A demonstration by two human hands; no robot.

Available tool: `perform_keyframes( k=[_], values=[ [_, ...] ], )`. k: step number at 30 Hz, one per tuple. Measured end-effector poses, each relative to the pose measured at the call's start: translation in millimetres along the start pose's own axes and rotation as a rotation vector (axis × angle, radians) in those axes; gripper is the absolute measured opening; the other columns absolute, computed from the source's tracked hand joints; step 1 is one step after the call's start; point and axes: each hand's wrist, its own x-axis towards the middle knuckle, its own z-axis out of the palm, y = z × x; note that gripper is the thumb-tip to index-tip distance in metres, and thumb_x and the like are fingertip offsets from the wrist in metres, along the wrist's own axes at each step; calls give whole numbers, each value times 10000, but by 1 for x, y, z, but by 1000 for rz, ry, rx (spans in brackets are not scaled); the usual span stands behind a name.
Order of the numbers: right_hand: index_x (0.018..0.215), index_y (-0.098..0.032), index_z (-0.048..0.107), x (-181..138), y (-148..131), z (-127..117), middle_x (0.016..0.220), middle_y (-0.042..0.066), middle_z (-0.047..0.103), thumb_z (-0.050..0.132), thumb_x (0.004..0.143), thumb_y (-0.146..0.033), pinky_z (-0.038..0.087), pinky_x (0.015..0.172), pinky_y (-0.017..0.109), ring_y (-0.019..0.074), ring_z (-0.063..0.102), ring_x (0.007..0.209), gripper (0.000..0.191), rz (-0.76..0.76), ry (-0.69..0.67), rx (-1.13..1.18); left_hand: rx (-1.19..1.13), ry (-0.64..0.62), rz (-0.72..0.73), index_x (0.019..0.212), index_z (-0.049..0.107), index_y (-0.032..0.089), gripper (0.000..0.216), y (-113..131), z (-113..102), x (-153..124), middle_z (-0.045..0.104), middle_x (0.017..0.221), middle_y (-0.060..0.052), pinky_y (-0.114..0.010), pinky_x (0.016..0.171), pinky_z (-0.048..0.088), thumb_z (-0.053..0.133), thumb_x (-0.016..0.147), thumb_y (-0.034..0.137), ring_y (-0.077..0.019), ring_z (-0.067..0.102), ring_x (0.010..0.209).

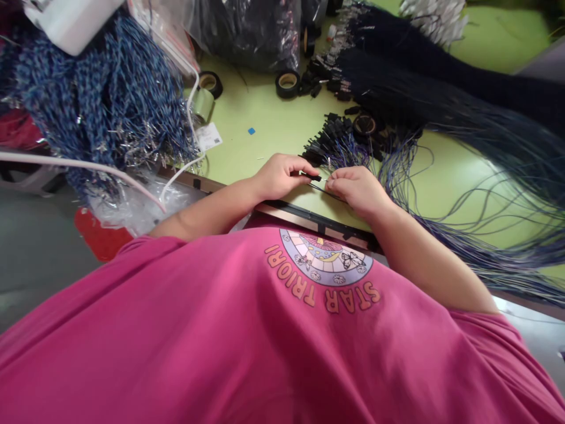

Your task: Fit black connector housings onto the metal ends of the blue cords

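Pink shirt (220,330) nearest; left hand (280,176) pinches black plug (315,177), right hand (357,189) pinches thin wire (321,187); wire probably light, limp, kinks easily; grip at plug

1. The left hand (280,175) pinches a small black plug (314,177) at the near edge of the green table (273,126).
2. The right hand (357,188), just beside it, pinches a thin wire (321,188) whose end points at the plug.
3. A heap of black plugs on purple wires (335,141) lies just behind the hands.
4. A blue wire bundle (101,100) fills the table's left end, and a dark wire bundle (441,100) crosses the right side.
5. Two tape rolls (288,84) sit toward the far edge.
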Motion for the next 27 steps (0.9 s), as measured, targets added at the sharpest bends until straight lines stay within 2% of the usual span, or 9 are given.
perform_keyframes(
  k=[7,12,17,21,27],
  values=[
    [559,-173,590,-1,-5,0,434,-60,369,604,671,-187,190,451,268,67,284,429,113,56,-31,45,-74,32,-90,935,778,202,179,4,3,1,772,928,-54,-282,780,526,725,764,204,-155,692,829],
    [542,-168,576,-1,-5,2,450,-53,388,593,675,-177,228,482,275,73,311,466,134,22,-38,-35,-6,-45,-12,895,779,204,164,5,4,3,775,932,-52,-265,792,530,752,738,166,-154,706,845],
    [597,-155,613,-4,-7,1,514,-40,462,579,726,-227,278,533,266,80,375,521,151,-37,-51,-187,119,-91,65,938,779,198,177,5,0,-2,776,953,-43,-270,832,529,708,778,166,-152,711,885],
    [619,-150,621,-4,-6,0,532,-36,467,580,753,-266,290,556,262,84,387,547,181,-60,-63,-229,65,-116,-29,958,768,163,188,9,3,-7,774,943,-53,-277,811,536,696,784,152,-147,708,855],
    [627,-155,603,-4,-4,1,543,-41,462,605,773,-334,279,550,260,83,372,554,231,-80,-15,-213,-32,13,-118,953,756,139,184,17,13,-5,767,954,-63,-291,841,536,690,782,134,-135,695,858]
  ],
)
